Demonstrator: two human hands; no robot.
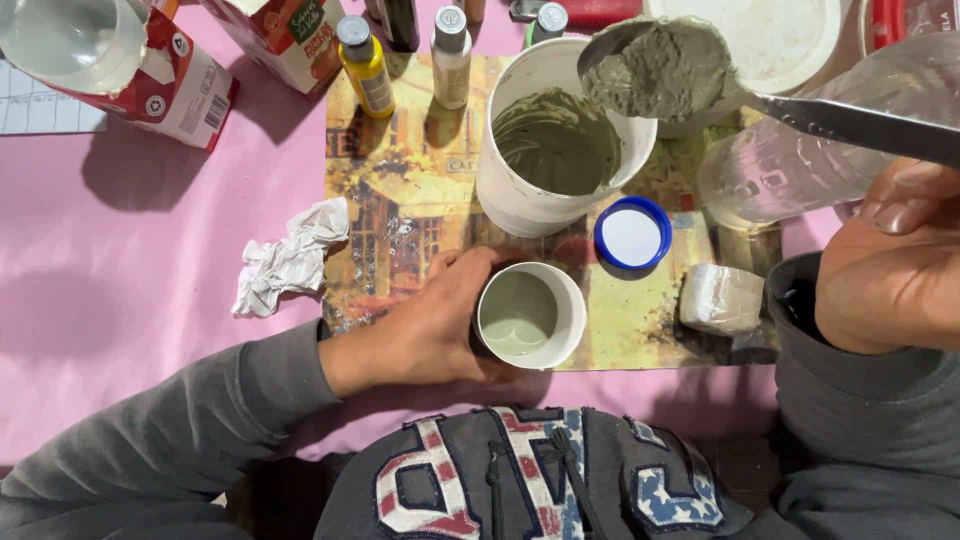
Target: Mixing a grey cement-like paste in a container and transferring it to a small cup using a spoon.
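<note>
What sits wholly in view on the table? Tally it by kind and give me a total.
White tubs: 2, the large tub and the small cup
Paint bottles: 2, the yellow bottle and the white bottle
Blue lid: 1
Crumpled paper: 1
Wrapped block: 1
Total: 7

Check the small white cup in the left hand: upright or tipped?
Upright. The small white cup shows its round mouth facing up, greenish inside, with the left hand gripping its side.
</note>
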